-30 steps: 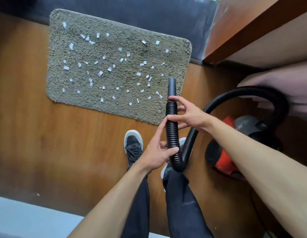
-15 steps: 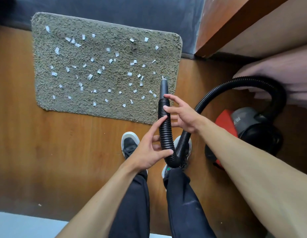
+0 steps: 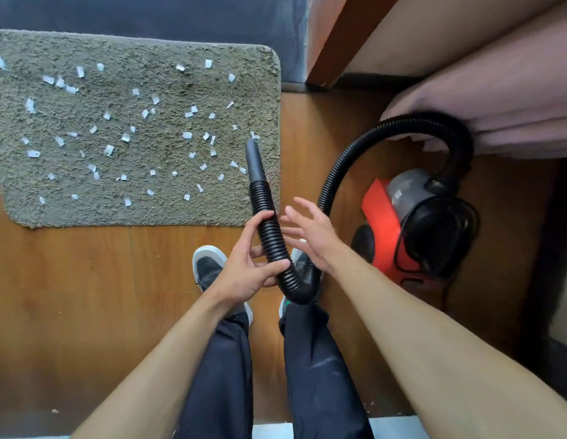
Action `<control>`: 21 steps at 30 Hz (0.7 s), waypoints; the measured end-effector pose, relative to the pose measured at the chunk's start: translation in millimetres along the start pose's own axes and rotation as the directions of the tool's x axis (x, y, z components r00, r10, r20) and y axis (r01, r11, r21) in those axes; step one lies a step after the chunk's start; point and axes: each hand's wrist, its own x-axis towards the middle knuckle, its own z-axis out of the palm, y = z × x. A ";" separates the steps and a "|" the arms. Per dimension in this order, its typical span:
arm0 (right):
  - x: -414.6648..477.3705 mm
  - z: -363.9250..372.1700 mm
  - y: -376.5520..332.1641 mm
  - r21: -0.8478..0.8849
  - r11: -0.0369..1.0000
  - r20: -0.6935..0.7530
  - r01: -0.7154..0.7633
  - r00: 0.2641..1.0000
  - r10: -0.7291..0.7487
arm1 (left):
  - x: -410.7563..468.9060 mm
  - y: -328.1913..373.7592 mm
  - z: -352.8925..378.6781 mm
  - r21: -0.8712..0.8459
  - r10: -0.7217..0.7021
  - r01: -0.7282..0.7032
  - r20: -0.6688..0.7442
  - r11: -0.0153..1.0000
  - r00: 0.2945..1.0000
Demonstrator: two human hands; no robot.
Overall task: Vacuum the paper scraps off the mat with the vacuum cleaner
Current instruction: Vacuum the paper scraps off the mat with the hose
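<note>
I am looking down through the head camera at the left hand [image 3: 247, 270], which is gripping the ribbed black hose [image 3: 269, 223] just above its U-bend, thumb and lower fingers curling round it and the index finger lying straighter along the ribs. The right hand [image 3: 313, 236] is hovering just beside the hose with its fingers spread and holding nothing; it is smeared by motion, so I cannot tell whether any fingertip is touching the ribs. The smooth nozzle [image 3: 255, 163] is pointing away from me over the right edge of the mat [image 3: 168, 83], its tip near one of the paper scraps [image 3: 187, 135], and I cannot tell whether it is touching the pile or hanging above it. The scraps are lying scattered across the mat, whose left side is running out of the frame. Past the bend the hose is disappearing behind the right wrist, then arching up to the red and grey vacuum cleaner [image 3: 402, 210] standing on the wooden floor [image 3: 85, 296] to my right. A coiled black cord [image 3: 440, 236] is covering part of its body, and the lettering is too small to read. The hose bend and the right hand are hiding most of the right shoe [image 3: 299, 258].
</note>
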 end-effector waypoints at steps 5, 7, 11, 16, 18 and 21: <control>-20.4 -73.1 64.8 0.148 0.988 -0.504 -0.053 0.855 0.121 | 10.6 -1.3 21.6 0.019 -0.042 0.042 -0.004 0.999 0.999; -26.5 -104.5 81.8 0.159 0.987 -0.674 -0.032 0.727 0.132 | 14.2 -4.0 25.5 0.031 -0.058 0.059 -0.011 0.998 0.998; -37.7 -149.1 89.6 0.122 0.992 -0.849 -0.031 0.514 0.120 | 22.8 -13.0 25.9 0.049 -0.079 0.082 -0.050 0.995 0.996; -31.1 -174.4 82.4 0.119 0.990 -0.810 -0.074 0.570 0.140 | 31.8 -18.6 26.6 0.057 -0.090 0.094 -0.075 0.994 0.993; -23.8 -175.3 82.2 0.131 0.986 -0.788 -0.105 0.593 0.168 | 35.1 -18.3 27.9 0.070 -0.090 0.094 -0.068 0.993 0.994; -16.9 -174.1 83.3 0.113 0.977 -0.790 -0.180 0.580 0.198 | 39.0 -17.4 29.0 0.079 -0.092 0.097 -0.066 0.992 0.994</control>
